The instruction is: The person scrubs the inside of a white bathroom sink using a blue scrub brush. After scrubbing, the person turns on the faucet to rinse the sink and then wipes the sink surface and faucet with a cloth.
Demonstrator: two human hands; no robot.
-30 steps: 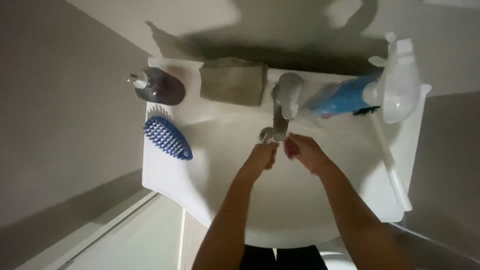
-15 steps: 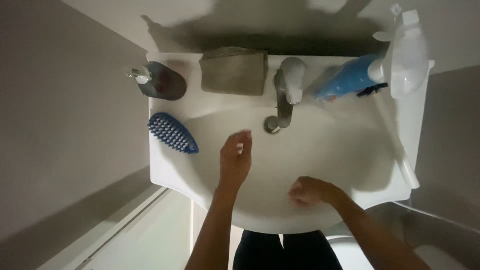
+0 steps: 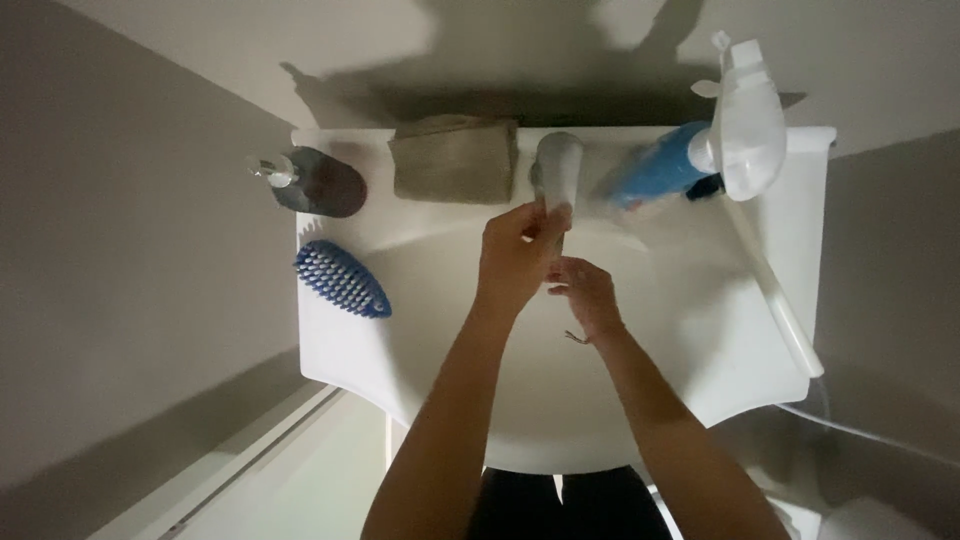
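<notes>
Left hand raised above curled right hand, forearms extended

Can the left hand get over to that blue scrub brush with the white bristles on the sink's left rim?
Probably yes. The left hand is up at the grey faucet, and only bare white sink lies between it and the blue scrub brush.

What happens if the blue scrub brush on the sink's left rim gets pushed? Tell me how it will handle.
The blue brush lies flat on the white sink rim, bristles showing, so it would probably slide rather than roll. It looks like moulded plastic, likely stiff and light. It sits near the basin's slope, so a push inward might tip it into the bowl.
</notes>
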